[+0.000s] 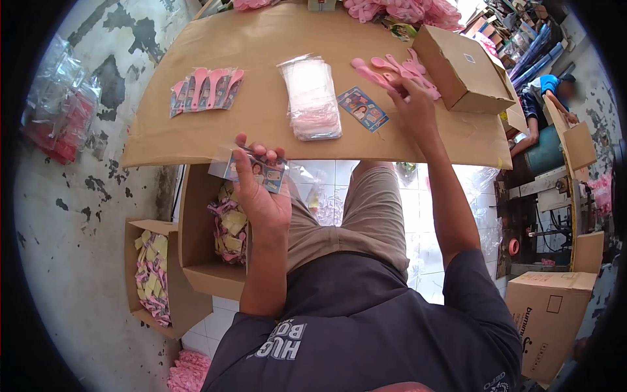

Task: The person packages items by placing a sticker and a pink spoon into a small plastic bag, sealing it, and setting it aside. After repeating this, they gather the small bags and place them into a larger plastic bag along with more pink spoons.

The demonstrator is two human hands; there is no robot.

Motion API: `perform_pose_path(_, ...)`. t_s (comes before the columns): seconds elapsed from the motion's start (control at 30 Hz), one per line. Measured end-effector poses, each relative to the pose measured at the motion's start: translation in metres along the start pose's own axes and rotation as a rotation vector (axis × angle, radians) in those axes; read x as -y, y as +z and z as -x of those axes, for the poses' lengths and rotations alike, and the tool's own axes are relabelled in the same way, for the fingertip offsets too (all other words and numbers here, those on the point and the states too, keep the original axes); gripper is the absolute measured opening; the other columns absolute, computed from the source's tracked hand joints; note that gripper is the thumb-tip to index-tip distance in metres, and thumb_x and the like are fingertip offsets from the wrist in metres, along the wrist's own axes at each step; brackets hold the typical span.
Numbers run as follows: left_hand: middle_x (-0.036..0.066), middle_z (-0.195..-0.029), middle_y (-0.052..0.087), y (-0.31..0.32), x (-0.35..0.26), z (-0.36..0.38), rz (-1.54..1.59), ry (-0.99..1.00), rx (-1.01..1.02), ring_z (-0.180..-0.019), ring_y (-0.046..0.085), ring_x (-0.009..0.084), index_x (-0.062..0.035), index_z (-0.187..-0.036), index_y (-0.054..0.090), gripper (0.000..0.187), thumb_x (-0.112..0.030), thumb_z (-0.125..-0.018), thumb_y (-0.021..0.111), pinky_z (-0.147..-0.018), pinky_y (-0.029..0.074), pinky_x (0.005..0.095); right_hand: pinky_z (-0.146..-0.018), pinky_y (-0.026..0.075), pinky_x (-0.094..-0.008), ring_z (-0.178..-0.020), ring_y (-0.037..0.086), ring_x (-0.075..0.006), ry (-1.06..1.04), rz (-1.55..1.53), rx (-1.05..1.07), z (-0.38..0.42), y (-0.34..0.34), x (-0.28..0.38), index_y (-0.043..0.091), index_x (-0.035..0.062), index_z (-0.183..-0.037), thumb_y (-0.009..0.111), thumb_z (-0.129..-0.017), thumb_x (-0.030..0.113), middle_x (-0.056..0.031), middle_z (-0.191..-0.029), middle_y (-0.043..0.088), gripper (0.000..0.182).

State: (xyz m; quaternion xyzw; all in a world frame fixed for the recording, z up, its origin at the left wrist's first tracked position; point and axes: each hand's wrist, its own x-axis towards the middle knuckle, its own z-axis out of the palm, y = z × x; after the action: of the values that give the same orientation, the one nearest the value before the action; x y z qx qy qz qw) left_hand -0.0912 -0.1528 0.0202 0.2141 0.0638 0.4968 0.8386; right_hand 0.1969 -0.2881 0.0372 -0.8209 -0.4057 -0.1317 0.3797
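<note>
At the near edge of the tabletop [196, 137], the left hand [261, 193] grips a clear bag with a printed card [258, 170]. The right hand [413, 108] pinches 1 pink spoon [373, 75] from the loose pile [408, 68] beside a cardboard box [460, 68].

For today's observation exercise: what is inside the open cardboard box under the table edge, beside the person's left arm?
The cardboard box holds a heap of pink-and-yellow packets. The left hand and the table cover part of it.
</note>
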Motion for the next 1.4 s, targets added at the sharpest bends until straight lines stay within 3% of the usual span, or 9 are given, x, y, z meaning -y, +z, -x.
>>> perform_pose_path(0.07,0.004,-0.097,0.061,-0.002,-0.002,-0.004,-0.003,0.05,-0.03,-0.087,0.061,0.0146,-0.0062,-0.136,0.051,0.042,-0.03,-0.104,0.064,-0.099,0.051,0.0386,-0.069,0.053,-0.03,-0.073,0.067,-0.0162,0.027,-0.301,-0.046,0.023,-0.012,0.009,0.071,-0.0036,-0.105,0.073,-0.094,0.015,-0.0095,-0.089,0.072,0.022)
perform_pose_path(0.2,0.005,-0.099,0.062,0.0,-0.006,-0.014,-0.02,0.152,-0.012,-0.09,0.062,0.0165,-0.0057,-0.137,0.05,0.045,-0.034,-0.103,0.063,-0.106,0.049,0.0426,-0.068,0.049,-0.0221,-0.075,0.061,-0.0053,0.355,-0.72,0.324,0.092,-0.038,0.062,0.07,-0.0024,-0.109,0.071,-0.098,0.016,-0.002,-0.087,0.069,0.021)
perform_pose_path(0.37,0.006,-0.102,0.063,0.013,0.007,-0.012,-0.04,0.106,0.08,-0.094,0.064,0.0183,-0.0055,-0.138,0.049,0.048,-0.036,-0.104,0.061,-0.109,0.048,0.0451,-0.072,0.052,-0.0245,-0.08,0.064,-0.0075,0.432,-0.817,0.598,0.15,-0.037,0.095,0.07,-0.0027,-0.115,0.069,-0.1,0.013,-0.0028,-0.091,0.07,0.022)
perform_pose_path(0.77,0.006,-0.103,0.061,0.036,0.046,0.022,-0.036,-0.296,0.176,-0.094,0.064,0.0165,-0.0056,-0.143,0.045,0.053,-0.042,-0.106,0.055,-0.105,0.052,0.0439,-0.078,0.054,-0.0236,-0.087,0.063,-0.0077,0.486,-1.268,0.398,0.153,-0.037,0.109,0.058,-0.0035,-0.124,0.071,-0.097,0.007,-0.0027,-0.101,0.065,0.032)
perform_pose_path(0.97,0.006,-0.105,0.061,0.04,0.055,0.035,0.052,-0.477,0.216,-0.098,0.065,0.0164,-0.0055,-0.143,0.046,0.045,-0.034,-0.109,0.051,-0.102,0.053,0.0416,-0.079,0.053,-0.0219,-0.086,0.059,-0.0043,0.393,-1.137,0.219,0.158,-0.015,0.103,0.056,0.0017,-0.111,0.081,-0.089,0.007,0.0001,-0.099,0.061,0.033)
perform_pose_path(1.2,0.01,-0.108,0.065,0.034,0.052,0.035,0.047,-0.508,0.233,-0.098,0.067,0.0197,-0.0037,-0.142,0.045,0.042,-0.028,-0.109,0.052,-0.1,0.056,0.0455,-0.074,0.051,-0.0213,-0.087,0.057,-0.0046,0.342,-1.051,0.134,0.159,-0.007,0.11,0.056,0.0026,-0.119,0.084,-0.085,0.007,-0.0011,-0.098,0.06,0.045)
perform_pose_path(1.3,0.011,-0.11,0.065,0.033,0.049,0.032,0.026,-0.523,0.229,-0.101,0.067,0.0211,-0.0035,-0.141,0.046,0.04,-0.027,-0.109,0.053,-0.101,0.056,0.0469,-0.071,0.048,-0.0236,-0.087,0.056,-0.0098,0.204,-0.762,-0.064,0.156,-0.017,0.118,0.063,0.0042,-0.12,0.085,-0.081,0.006,-0.0048,-0.1,0.061,0.045)
perform_pose_path(1.37,0.011,-0.111,0.065,0.033,0.047,0.028,0.067,-0.527,0.173,-0.103,0.067,0.0223,-0.0035,-0.14,0.047,0.039,-0.026,-0.108,0.053,-0.102,0.055,0.0485,-0.07,0.046,-0.0272,-0.087,0.054,-0.0164,-0.325,-0.379,-0.122,0.152,-0.027,0.112,0.074,0.0071,-0.11,0.085,-0.079,0.012,-0.0084,-0.105,0.063,0.034)
perform_pose_path(1.4,0.011,-0.111,0.065,0.03,0.045,0.026,0.07,-0.523,0.17,-0.103,0.067,0.0223,-0.0035,-0.14,0.047,0.039,-0.026,-0.108,0.053,-0.102,0.055,0.0485,-0.07,0.046,-0.0272,-0.087,0.054,-0.0164,-0.329,-0.379,-0.117,0.15,-0.034,0.113,0.074,0.0071,-0.11,0.085,-0.079,0.012,-0.0084,-0.105,0.063,0.034)
